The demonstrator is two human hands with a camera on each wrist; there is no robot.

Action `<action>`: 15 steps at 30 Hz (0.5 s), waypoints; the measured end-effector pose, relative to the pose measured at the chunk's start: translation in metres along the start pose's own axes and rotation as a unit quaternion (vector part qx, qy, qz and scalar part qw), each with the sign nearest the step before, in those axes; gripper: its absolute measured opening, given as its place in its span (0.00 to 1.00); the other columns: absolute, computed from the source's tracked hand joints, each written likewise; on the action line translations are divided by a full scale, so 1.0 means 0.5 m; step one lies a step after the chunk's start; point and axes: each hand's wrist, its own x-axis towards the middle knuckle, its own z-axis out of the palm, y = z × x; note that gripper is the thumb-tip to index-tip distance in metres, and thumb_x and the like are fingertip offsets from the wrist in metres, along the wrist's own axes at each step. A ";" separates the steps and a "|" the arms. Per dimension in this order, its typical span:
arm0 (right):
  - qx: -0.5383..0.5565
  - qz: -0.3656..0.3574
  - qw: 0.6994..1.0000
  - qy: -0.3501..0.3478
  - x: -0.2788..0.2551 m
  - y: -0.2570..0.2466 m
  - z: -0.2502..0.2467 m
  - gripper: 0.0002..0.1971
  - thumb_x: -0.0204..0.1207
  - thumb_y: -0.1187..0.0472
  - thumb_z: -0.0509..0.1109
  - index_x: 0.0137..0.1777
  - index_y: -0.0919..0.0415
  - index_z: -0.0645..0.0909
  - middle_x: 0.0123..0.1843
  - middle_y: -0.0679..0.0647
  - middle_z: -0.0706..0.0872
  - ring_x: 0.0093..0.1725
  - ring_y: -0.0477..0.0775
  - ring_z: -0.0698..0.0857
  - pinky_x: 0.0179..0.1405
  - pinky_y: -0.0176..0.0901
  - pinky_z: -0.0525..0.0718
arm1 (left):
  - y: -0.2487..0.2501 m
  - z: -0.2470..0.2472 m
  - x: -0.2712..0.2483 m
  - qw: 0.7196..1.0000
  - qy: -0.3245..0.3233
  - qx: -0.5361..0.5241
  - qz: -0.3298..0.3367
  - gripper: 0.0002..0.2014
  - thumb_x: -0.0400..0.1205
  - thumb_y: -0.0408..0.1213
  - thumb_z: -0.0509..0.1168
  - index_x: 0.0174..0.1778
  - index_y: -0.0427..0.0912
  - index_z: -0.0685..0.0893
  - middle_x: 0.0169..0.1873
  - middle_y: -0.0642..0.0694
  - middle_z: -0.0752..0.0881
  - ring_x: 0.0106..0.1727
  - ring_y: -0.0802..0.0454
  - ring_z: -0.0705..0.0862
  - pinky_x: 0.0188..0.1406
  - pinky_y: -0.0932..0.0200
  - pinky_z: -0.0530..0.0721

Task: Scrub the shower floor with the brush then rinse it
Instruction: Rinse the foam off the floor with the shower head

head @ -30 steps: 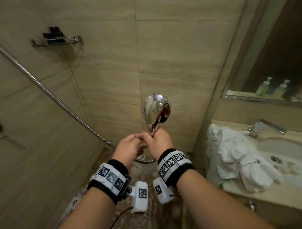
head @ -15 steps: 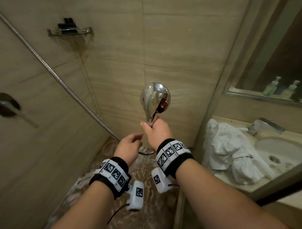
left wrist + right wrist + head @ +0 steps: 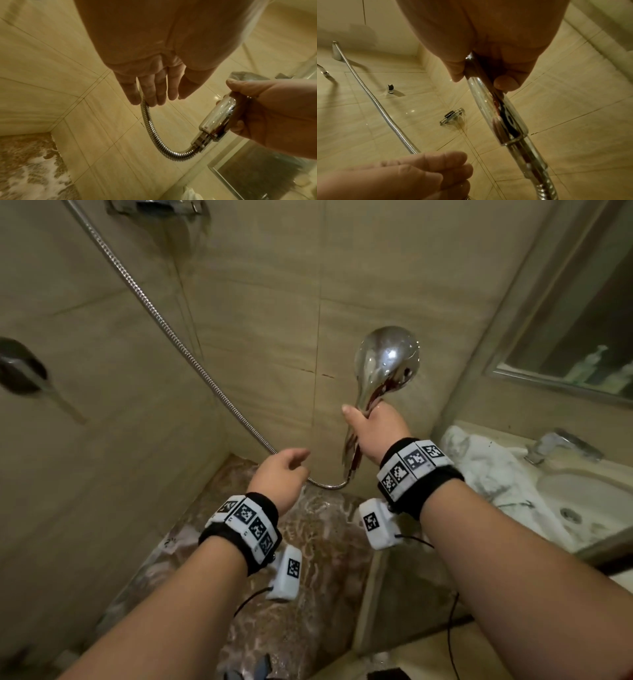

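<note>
The right hand (image 3: 371, 428) grips the shower head (image 3: 385, 361) by its handle, held upright, probably ready to aim down at the foamy shower floor (image 3: 308, 559). The left hand (image 3: 281, 474) hangs relaxed beside the hose (image 3: 191, 361), empty.

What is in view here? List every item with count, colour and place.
shower head: one, chrome, raised before the back wall
hose: one, silver, from upper left, looping into the handle
shower floor: brown marbled, foamy, below
wall shelf: one, chrome, corner
towel: one, white, beside the sink
sink: one, pale, far right
bottles: two, pale, in the mirror
left hand: empty, fingers relaxed
right hand: grips the handle
</note>
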 end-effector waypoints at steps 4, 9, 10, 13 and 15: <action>-0.010 -0.011 1.000 -0.003 -0.027 -0.015 0.000 0.18 0.86 0.43 0.65 0.54 0.60 0.77 0.43 0.52 0.82 0.44 0.54 0.80 0.42 0.40 0.71 | -0.009 -0.010 -0.032 0.999 -0.020 0.031 0.010 0.22 0.84 0.37 0.68 0.75 0.54 0.84 0.70 0.53 0.87 0.69 0.57 0.85 0.76 0.49 0.80; -0.001 -0.024 0.999 -0.022 -0.049 -0.022 -0.001 0.20 0.86 0.42 0.65 0.37 0.53 0.72 0.33 0.50 0.81 0.34 0.55 0.81 0.40 0.46 0.76 | -0.010 -0.035 -0.077 0.997 -0.029 0.069 0.022 0.23 0.85 0.38 0.66 0.76 0.59 0.82 0.70 0.53 0.86 0.60 0.55 0.88 0.66 0.54 0.85; -0.002 -0.024 0.999 -0.025 -0.054 -0.022 -0.002 0.21 0.85 0.41 0.65 0.35 0.52 0.70 0.31 0.50 0.80 0.33 0.56 0.82 0.40 0.47 0.79 | -0.011 -0.035 -0.085 0.997 -0.029 0.069 0.023 0.22 0.85 0.38 0.66 0.76 0.58 0.82 0.69 0.52 0.86 0.59 0.53 0.89 0.64 0.54 0.86; 0.002 -0.028 0.999 -0.022 -0.073 -0.027 -0.016 0.23 0.85 0.42 0.65 0.34 0.55 0.73 0.29 0.53 0.82 0.31 0.58 0.83 0.39 0.51 0.83 | -0.009 -0.031 -0.107 0.996 -0.032 0.078 0.031 0.22 0.86 0.38 0.66 0.76 0.57 0.82 0.67 0.51 0.87 0.59 0.52 0.88 0.63 0.53 0.86; 0.013 -0.033 0.999 -0.024 -0.085 -0.029 -0.027 0.23 0.86 0.42 0.65 0.35 0.59 0.74 0.29 0.57 0.82 0.28 0.57 0.83 0.35 0.49 0.84 | -0.004 -0.025 -0.118 0.995 -0.036 0.089 0.037 0.22 0.86 0.39 0.66 0.76 0.58 0.82 0.69 0.52 0.87 0.60 0.53 0.87 0.63 0.54 0.85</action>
